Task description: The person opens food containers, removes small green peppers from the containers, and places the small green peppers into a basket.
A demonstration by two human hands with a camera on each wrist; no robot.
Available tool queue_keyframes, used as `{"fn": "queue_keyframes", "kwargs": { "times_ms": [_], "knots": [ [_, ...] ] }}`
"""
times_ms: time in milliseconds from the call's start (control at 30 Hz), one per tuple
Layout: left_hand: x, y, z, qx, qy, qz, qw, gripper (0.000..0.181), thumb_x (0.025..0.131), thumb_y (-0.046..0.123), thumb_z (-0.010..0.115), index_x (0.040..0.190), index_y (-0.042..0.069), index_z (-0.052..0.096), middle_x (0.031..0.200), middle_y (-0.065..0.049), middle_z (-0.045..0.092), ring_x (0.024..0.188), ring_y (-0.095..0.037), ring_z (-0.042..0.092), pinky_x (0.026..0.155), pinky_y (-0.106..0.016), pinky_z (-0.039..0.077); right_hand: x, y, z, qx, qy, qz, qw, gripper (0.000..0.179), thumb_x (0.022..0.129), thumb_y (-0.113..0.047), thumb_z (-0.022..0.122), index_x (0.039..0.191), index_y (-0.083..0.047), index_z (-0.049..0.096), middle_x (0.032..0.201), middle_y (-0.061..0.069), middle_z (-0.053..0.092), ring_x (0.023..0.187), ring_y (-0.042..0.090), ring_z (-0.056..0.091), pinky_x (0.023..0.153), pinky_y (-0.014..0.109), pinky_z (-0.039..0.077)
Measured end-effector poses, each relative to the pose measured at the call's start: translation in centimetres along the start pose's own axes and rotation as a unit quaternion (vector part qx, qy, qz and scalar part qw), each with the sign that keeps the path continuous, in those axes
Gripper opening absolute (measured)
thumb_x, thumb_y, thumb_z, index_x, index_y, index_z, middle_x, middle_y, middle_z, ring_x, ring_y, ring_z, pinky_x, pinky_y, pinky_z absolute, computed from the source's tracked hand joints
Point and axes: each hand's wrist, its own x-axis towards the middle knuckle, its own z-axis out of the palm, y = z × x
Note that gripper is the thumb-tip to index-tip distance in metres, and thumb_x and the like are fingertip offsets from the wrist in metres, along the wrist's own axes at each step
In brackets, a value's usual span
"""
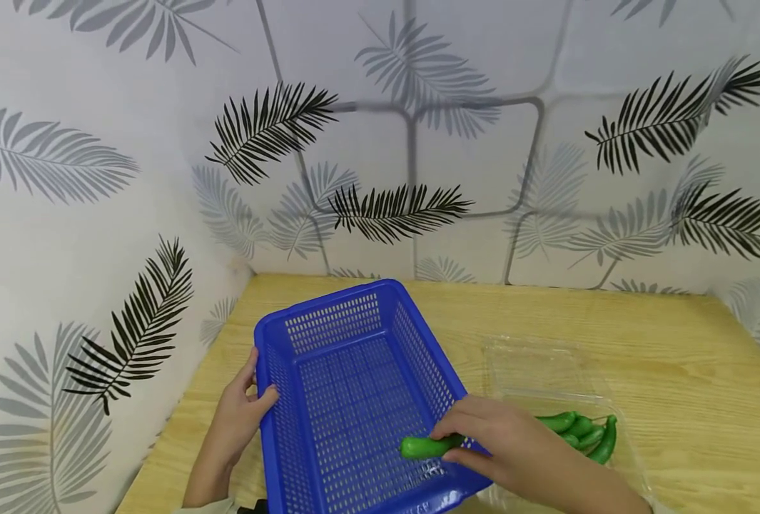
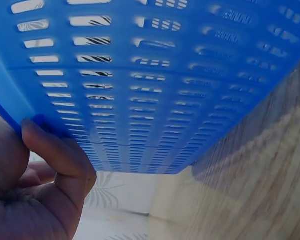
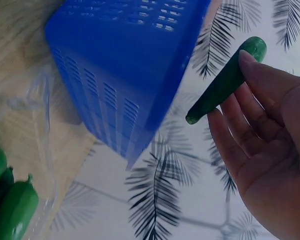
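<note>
Left hand gripping blue basket, right hand — pinching green vegetable

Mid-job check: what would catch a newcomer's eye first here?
Probably the big blue basket mid-table in the head view, its left rim held by the left grip. Next, the green vegetable pinched in the right grip over the basket's near right part; more vegetables lie in the clear container to the right. Behind, dark leaf prints on a pale wall.
</note>
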Motion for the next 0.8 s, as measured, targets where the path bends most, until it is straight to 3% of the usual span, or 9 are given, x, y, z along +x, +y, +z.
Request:
{"fn": "queue_keyframes", "kwargs": {
  "times_ms": [233, 467, 633, 800],
  "knots": [
    [0.2, 0.0, 0.1, -0.018, -0.03, 0.009, 0.9993, 0.077, 0.087, -0.004, 0.05, 0.15, 0.013, 0.008, 0.116, -0.023, 0.039, 0.095, -0.035, 0.06, 0.067, -0.034, 0.055, 0.9, -0.2, 1.9, 0.034, -0.091, 0.019, 0.995, 0.022, 0.085, -0.018, 0.067, 0.106, -0.021, 0.063, 0.099, -0.013, 0.058, 0.089, 0.0, 0.054, 0.075, 0.009, 0.044],
    [1.1, -0.1, -0.1, -0.011, -0.057, 0.028, 0.9979, 0.077, 0.088, -0.002, 0.051, 0.15, 0.013, 0.01, 0.129, -0.023, 0.038, 0.093, -0.037, 0.061, 0.063, -0.037, 0.055, 2.1, -0.4, 3.5, 0.004, -0.217, 0.111, 0.9699, 0.011, 0.082, -0.019, 0.069, 0.093, -0.022, 0.069, 0.088, -0.019, 0.059, 0.082, -0.004, 0.053, 0.069, 0.017, 0.047],
    [1.5, -0.1, 0.0, -0.004, -0.075, 0.032, 0.9966, 0.076, 0.088, -0.002, 0.052, 0.15, 0.014, 0.01, 0.128, -0.023, 0.039, 0.088, -0.034, 0.062, 0.061, -0.037, 0.055, 2.5, -0.7, 5.0, 0.002, -0.254, 0.123, 0.9593, 0.008, 0.08, -0.016, 0.07, 0.08, -0.024, 0.069, 0.074, -0.022, 0.054, 0.066, -0.006, 0.048, 0.058, 0.015, 0.042],
    [2.1, 0.0, 0.5, 0.003, -0.093, 0.034, 0.9951, 0.076, 0.088, -0.002, 0.051, 0.15, 0.016, 0.011, 0.12, -0.024, 0.041, 0.082, -0.032, 0.063, 0.06, -0.038, 0.055, 2.1, -0.7, 5.9, 0.022, -0.258, 0.101, 0.9607, 0.021, 0.078, -0.015, 0.07, 0.063, -0.025, 0.058, 0.061, -0.021, 0.044, 0.056, -0.004, 0.039, 0.049, 0.013, 0.034]
  ]
}}
